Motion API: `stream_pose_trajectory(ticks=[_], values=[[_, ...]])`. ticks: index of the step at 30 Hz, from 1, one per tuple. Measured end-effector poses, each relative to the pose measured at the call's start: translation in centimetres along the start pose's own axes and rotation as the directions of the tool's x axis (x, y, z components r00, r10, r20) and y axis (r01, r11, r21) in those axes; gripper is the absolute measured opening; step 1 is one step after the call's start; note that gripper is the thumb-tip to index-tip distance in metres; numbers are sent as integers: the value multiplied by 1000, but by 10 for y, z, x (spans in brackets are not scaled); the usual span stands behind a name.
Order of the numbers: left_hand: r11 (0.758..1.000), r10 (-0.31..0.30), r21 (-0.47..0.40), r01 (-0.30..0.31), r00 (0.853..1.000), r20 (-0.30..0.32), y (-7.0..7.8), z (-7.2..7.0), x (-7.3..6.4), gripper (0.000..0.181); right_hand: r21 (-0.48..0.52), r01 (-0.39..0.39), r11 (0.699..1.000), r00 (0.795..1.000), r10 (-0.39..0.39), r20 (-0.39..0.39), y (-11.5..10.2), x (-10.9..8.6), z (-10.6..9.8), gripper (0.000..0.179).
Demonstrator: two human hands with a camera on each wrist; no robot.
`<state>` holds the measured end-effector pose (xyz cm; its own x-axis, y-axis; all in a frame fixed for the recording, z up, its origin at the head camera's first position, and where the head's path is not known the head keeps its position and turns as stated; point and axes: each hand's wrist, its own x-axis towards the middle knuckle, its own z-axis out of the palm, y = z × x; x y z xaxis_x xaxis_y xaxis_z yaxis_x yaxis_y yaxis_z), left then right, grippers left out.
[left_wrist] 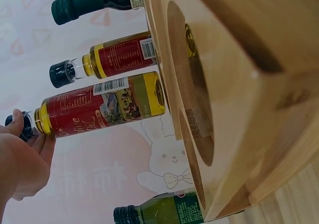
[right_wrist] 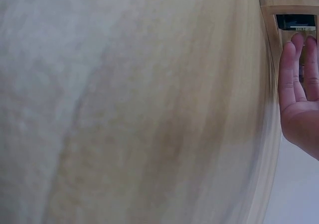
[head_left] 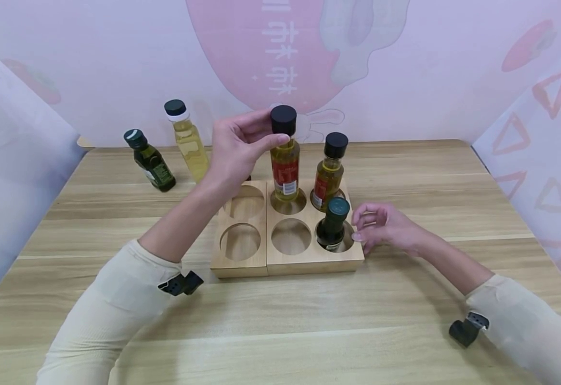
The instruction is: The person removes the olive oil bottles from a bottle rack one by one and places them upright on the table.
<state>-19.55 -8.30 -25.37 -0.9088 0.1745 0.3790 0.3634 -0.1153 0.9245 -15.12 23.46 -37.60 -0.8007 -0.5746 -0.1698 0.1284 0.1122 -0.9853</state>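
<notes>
My left hand (head_left: 241, 144) pinches the neck and black cap of an olive oil bottle (head_left: 286, 166) with a red label. The bottle stands upright over the back middle hole of a wooden rack (head_left: 309, 262); in the left wrist view its base shows, slightly apart from the wood. A second red-labelled bottle (head_left: 327, 179) sits in the back right hole, and a dark green-capped bottle (head_left: 333, 224) in the front right one. With bent, relaxed fingers my right hand (head_left: 381, 227) rests against the rack's right side; in the right wrist view its fingers (right_wrist: 286, 79) look fairly straight.
At the back left stand a small dark green bottle (head_left: 154, 167) and a taller pale yellow bottle (head_left: 191, 147). A green bottle (left_wrist: 159, 209) shows at the rack's far side in the left wrist view, mostly hidden by my hand in the head view. A printed backdrop (head_left: 434, 80) borders the table.
</notes>
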Motion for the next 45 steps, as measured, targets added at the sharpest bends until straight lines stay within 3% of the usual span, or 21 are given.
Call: stream_pose_trajectory(ticks=[21,35,45], values=[[999,40,-12,-41,999,-26,0,3,6,44,3,-30,1000,999,30,-13,-2,1,0,21],[998,60,-32,-62,995,-79,-1,2,13,43,-4,-25,1000,1000,25,-11,-3,1,1,21],[997,71,-6,-72,995,-71,-3,0,17,42,-19,-10,1000,1000,10,-9,-2,0,1,22]])
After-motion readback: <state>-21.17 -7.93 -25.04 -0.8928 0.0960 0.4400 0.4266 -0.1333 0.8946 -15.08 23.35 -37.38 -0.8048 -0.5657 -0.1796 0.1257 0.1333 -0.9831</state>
